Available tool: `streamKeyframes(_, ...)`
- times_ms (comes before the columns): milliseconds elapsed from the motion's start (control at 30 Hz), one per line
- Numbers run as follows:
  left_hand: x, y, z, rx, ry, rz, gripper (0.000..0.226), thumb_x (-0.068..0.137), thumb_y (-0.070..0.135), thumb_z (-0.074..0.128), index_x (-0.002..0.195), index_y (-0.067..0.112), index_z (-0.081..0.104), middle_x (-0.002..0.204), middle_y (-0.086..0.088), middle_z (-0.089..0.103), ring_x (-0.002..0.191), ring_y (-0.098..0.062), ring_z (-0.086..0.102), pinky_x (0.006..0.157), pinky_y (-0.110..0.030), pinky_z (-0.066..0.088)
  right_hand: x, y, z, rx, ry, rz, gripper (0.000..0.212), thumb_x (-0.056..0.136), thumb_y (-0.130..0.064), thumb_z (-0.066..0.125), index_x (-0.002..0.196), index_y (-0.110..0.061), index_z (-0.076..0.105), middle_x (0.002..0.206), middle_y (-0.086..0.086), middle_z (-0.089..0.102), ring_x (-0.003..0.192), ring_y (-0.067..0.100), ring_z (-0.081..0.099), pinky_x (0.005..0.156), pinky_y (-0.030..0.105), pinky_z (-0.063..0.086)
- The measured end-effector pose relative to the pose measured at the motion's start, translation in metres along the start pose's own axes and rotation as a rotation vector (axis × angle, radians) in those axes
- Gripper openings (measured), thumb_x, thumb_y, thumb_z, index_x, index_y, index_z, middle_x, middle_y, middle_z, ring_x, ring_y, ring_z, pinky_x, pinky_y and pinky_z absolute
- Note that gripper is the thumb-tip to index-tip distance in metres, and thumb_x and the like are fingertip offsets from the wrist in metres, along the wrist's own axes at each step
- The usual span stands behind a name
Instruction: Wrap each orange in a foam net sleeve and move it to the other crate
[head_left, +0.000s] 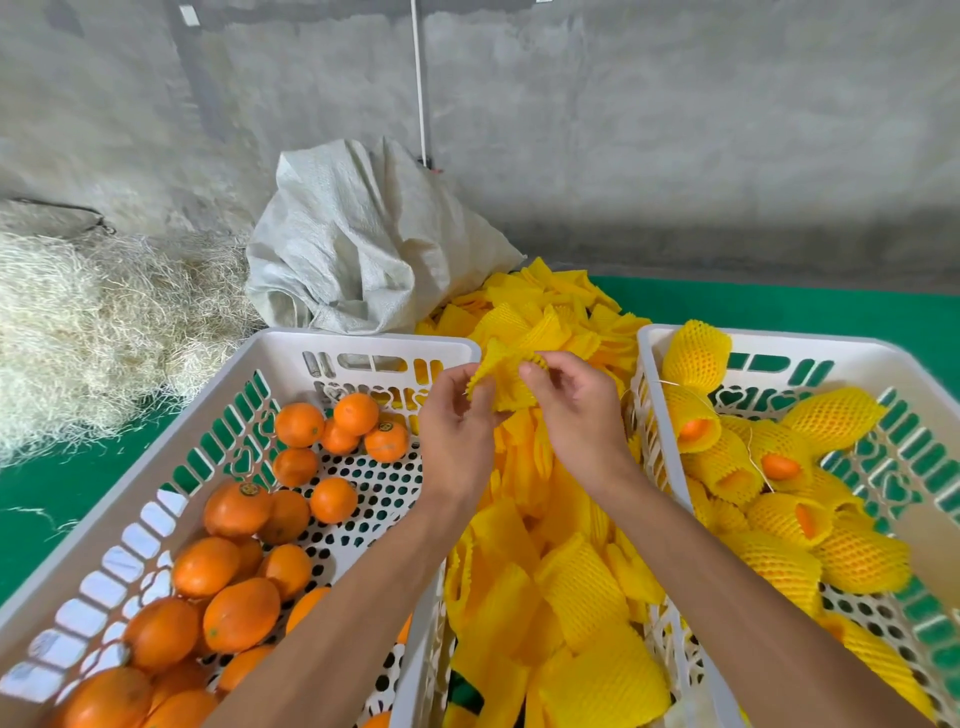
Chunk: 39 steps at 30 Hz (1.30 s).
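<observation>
Surroundings: I see a crumpled woven sack (358, 244) against the grey wall, and a heap of pale straw (78, 332) at far left, all on green matting (779, 306).
Left crate: a white slotted crate (156, 519) holds the bare oranges (241, 613), loosely piled, a few with small stickers.
Right crate: the other white crate (779, 343) carries the wrapped oranges (779, 519), each in yellow net, orange skin peeking out of open ends.
Between the crates: a thick pile of loose sleeves (576, 587) fills the gap and spills back toward the sack, right under my forearms.
In the way: both forearms cross over the inner rims of the crates, and the left one hides part of the bare fruit.
Foam net sleeve: the one being worked, foam net sleeve (506, 374), is held up above the pile, between the two crates; bright yellow, ribbed mesh, flattened and fanned, frilly edges.
Sleeve direction: its long axis seems to run from lower right to upper left, though the crumpling makes this hard to judge.
Left hand: the left hand (457, 431) pinches the sleeve's lower left edge, thumb and fingers closed on it.
Right hand: the right hand (576, 410) pinches the upper right edge with thumb and fingertips.
</observation>
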<state>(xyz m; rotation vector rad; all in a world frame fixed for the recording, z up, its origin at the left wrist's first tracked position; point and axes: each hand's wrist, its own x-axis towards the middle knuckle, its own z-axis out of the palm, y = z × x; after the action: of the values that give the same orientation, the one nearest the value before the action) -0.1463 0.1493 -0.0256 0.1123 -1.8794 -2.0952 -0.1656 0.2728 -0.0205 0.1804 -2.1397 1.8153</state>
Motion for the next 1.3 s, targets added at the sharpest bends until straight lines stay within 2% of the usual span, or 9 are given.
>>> streamKeyframes(167, -0.001, -0.003, -0.001, 0.161, -0.035, 0.017, 0.032, 0.103, -0.001, 0.054, 0.130, 0.010, 0.067, 0.116, -0.006, 0.074, 0.102, -0.025, 0.071, 0.089, -0.054, 0.060, 0.012, -0.016, -0.003, 0.884, 0.046, 0.611, 0.024, 0.101, -0.001, 0.053, 0.122, 0.002, 0.065, 0.117, 0.017, 0.072, 0.099, 0.023, 0.070, 0.085, 0.030, 0.059)
streamKeyframes(267, 0.004, 0.000, -0.003, -0.001, 0.030, -0.073, 0.027, 0.103, 0.002, 0.053, 0.111, 0.016, 0.074, 0.092, -0.002, 0.075, 0.081, -0.015, 0.068, 0.065, -0.039, 0.060, 0.012, -0.022, -0.002, 0.862, -0.020, 0.694, 0.020, 0.102, -0.007, 0.050, 0.116, -0.002, 0.065, 0.108, 0.013, 0.071, 0.090, 0.019, 0.068, 0.081, 0.029, 0.057)
streamKeyframes(367, 0.004, 0.007, -0.004, -0.129, -0.002, -0.157, 0.040, 0.097, 0.002, 0.054, 0.066, 0.023, 0.067, 0.064, 0.005, 0.058, 0.059, -0.008, 0.054, 0.052, -0.024, 0.046, 0.009, -0.021, -0.005, 0.813, -0.018, 0.750, 0.021, 0.100, -0.017, 0.052, 0.113, -0.009, 0.067, 0.109, 0.013, 0.073, 0.096, 0.024, 0.069, 0.087, 0.038, 0.056)
streamKeyframes(500, 0.000, 0.012, -0.003, -0.157, -0.105, -0.154, 0.025, 0.079, 0.015, 0.055, 0.055, 0.022, 0.051, 0.064, 0.001, 0.039, 0.062, -0.010, 0.039, 0.055, -0.027, 0.034, 0.006, -0.021, -0.008, 0.694, -0.083, 0.747, 0.031, 0.099, -0.033, 0.053, 0.090, -0.018, 0.079, 0.095, 0.008, 0.077, 0.085, 0.023, 0.075, 0.087, 0.042, 0.059)
streamKeyframes(567, 0.001, 0.015, -0.003, -0.223, -0.139, -0.208, 0.010, 0.075, 0.020, 0.054, 0.070, 0.013, 0.059, 0.078, -0.009, 0.047, 0.075, -0.022, 0.045, 0.068, -0.037, 0.041, 0.005, -0.021, -0.006, 0.649, -0.072, 0.710, 0.031, 0.099, -0.036, 0.055, 0.110, -0.017, 0.077, 0.112, 0.010, 0.076, 0.105, 0.028, 0.073, 0.100, 0.049, 0.055)
streamKeyframes(667, 0.000, 0.020, -0.002, -0.280, -0.208, -0.329, 0.027, 0.086, 0.028, 0.055, 0.104, 0.009, 0.060, 0.104, -0.015, 0.054, 0.094, -0.031, 0.048, 0.084, -0.051, 0.041, 0.004, -0.022, -0.002, 0.570, -0.042, 0.706, 0.041, 0.093, -0.045, 0.066, 0.123, -0.019, 0.072, 0.117, 0.011, 0.075, 0.114, 0.034, 0.069, 0.105, 0.056, 0.051)
streamKeyframes(833, 0.003, 0.013, -0.001, -0.262, -0.202, -0.317, 0.032, 0.107, 0.028, 0.057, 0.093, 0.019, 0.085, 0.107, -0.015, 0.078, 0.100, -0.027, 0.076, 0.089, -0.040, 0.063, 0.005, -0.016, 0.001, 0.516, -0.069, 0.688, 0.040, 0.091, -0.053, 0.070, 0.115, -0.021, 0.075, 0.107, 0.003, 0.079, 0.103, 0.023, 0.075, 0.101, 0.050, 0.055)
streamKeyframes(1000, 0.010, 0.007, -0.005, -0.151, -0.068, -0.098, 0.047, 0.110, 0.033, 0.051, 0.109, -0.012, 0.061, 0.102, -0.022, 0.066, 0.093, -0.034, 0.060, 0.088, -0.069, 0.052, 0.007, -0.016, -0.006, 0.641, -0.138, 0.508, 0.041, 0.101, -0.043, 0.059, 0.128, -0.013, 0.067, 0.125, 0.006, 0.073, 0.116, 0.020, 0.070, 0.101, 0.039, 0.053)
streamKeyframes(1300, 0.055, -0.011, -0.068, 0.606, -0.126, 0.080, 0.009, 0.107, 0.018, 0.055, 0.107, 0.014, 0.062, 0.100, 0.002, 0.067, 0.083, -0.014, 0.064, 0.071, -0.027, 0.051, 0.003, -0.002, -0.002, 0.579, -0.163, 0.426, 0.029, 0.103, -0.030, 0.058, 0.127, -0.016, 0.067, 0.126, 0.002, 0.073, 0.121, 0.018, 0.066, 0.106, 0.040, 0.050)
